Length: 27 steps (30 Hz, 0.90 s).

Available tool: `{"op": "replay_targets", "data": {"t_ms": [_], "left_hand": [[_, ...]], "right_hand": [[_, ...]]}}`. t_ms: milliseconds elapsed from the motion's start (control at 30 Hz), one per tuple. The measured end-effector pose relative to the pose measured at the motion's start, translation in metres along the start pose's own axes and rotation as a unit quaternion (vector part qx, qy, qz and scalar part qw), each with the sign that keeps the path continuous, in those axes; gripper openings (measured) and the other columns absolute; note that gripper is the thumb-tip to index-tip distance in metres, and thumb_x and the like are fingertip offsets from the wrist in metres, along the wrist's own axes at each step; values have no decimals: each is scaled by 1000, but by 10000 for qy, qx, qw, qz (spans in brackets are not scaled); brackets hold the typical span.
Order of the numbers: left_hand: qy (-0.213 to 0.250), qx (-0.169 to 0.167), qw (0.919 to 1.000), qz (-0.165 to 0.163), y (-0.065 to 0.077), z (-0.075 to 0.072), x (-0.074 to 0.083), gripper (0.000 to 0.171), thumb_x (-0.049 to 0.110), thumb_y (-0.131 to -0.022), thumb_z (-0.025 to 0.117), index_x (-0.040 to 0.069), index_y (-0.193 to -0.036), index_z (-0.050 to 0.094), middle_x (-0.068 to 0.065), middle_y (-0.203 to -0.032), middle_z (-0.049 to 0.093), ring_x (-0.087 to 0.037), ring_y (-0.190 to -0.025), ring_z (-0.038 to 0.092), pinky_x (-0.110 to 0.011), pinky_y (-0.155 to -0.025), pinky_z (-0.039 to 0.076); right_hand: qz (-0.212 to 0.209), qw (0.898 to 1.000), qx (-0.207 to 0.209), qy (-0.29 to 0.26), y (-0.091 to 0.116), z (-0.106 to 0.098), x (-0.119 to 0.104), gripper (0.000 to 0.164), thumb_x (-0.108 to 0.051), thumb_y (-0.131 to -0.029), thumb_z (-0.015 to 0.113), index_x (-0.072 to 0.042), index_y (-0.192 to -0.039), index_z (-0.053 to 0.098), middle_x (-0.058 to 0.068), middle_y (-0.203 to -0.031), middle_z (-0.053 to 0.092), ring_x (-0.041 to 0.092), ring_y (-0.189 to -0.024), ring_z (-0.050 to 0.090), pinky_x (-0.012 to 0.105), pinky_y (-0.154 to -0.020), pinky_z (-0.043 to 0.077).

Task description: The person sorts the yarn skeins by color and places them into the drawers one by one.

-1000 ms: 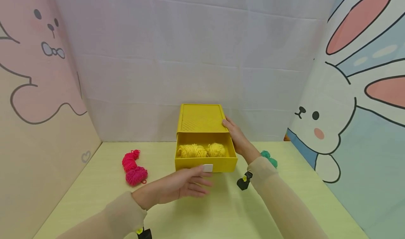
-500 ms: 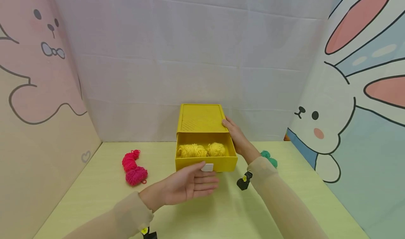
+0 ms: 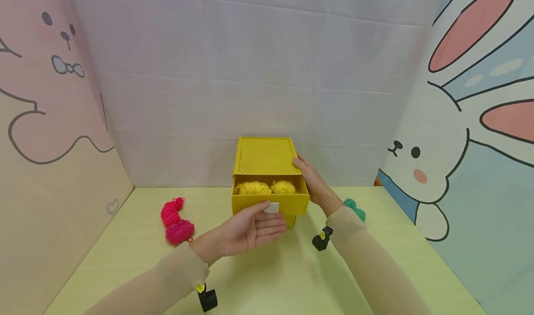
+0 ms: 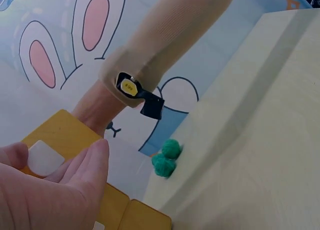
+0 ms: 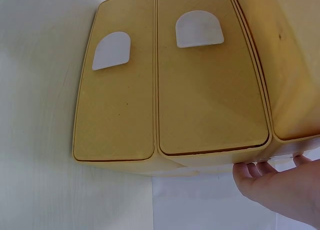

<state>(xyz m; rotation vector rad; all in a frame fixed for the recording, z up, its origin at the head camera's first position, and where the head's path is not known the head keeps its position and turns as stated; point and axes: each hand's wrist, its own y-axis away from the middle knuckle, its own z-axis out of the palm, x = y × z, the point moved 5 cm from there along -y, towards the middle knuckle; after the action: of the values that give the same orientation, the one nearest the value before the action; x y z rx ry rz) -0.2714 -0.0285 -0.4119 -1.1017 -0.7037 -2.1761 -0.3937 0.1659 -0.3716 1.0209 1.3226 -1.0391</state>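
A small yellow drawer cabinet [image 3: 267,155] stands against the back wall, its top drawer [image 3: 246,204] partly out. Inside that drawer lie two bundles of yellow yarn [image 3: 253,188]. My left hand [image 3: 250,231], palm turned up and fingers extended, is at the drawer's front, touching around the white pull tab [image 3: 273,208]. In the left wrist view the thumb is on one side of the tab [image 4: 45,158], the fingers on the other. My right hand [image 3: 314,181] rests on the cabinet's right side, thumb at the top edge. Two lower drawers [image 5: 212,94] appear closed in the right wrist view.
Red and magenta yarn [image 3: 179,231] lies on the pale table [image 3: 137,255] to the left. Green yarn [image 3: 354,208] sits to the right, partly behind the right sleeve [image 3: 367,255]. Black wrist cameras [image 3: 321,240] hang below both forearms.
The top drawer has slid inward, so less of it and its yarn shows. My left hand has moved forward with it, having turned palm-up earlier. The right hand has stayed put.
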Motion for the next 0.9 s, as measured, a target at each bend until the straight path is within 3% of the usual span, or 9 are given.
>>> {"op": "replay_targets", "data": {"t_ms": [200,367,900], "left_hand": [[6,178,9998,54,-11,-7,7,73,48,-114,45,-10,-157,41,-27,-162,43,-37,-148,49,-39,-117,45],[38,186,9998,81,-19,-12,13,72,48,-114,46,-9,-157,41,-28,-165,37,-40,-153,40,-38,-116,46],[77,484,9984,296,-38,-24,25,70,47,-113,47,-10,-155,45,-26,-160,48,-39,-151,42,-37,-113,49]], "right_hand": [[76,9998,121,141,-3,-2,2,67,-45,-116,39,-25,-173,10,12,-175,23,39,-157,30,57,-127,29],[82,9997,164,146,-5,-3,3,68,-44,-115,40,-24,-173,10,12,-175,23,39,-157,30,57,-127,28],[69,9997,205,120,-5,-3,1,68,-43,-115,41,-24,-173,10,11,-177,17,36,-159,25,58,-128,23]]}}
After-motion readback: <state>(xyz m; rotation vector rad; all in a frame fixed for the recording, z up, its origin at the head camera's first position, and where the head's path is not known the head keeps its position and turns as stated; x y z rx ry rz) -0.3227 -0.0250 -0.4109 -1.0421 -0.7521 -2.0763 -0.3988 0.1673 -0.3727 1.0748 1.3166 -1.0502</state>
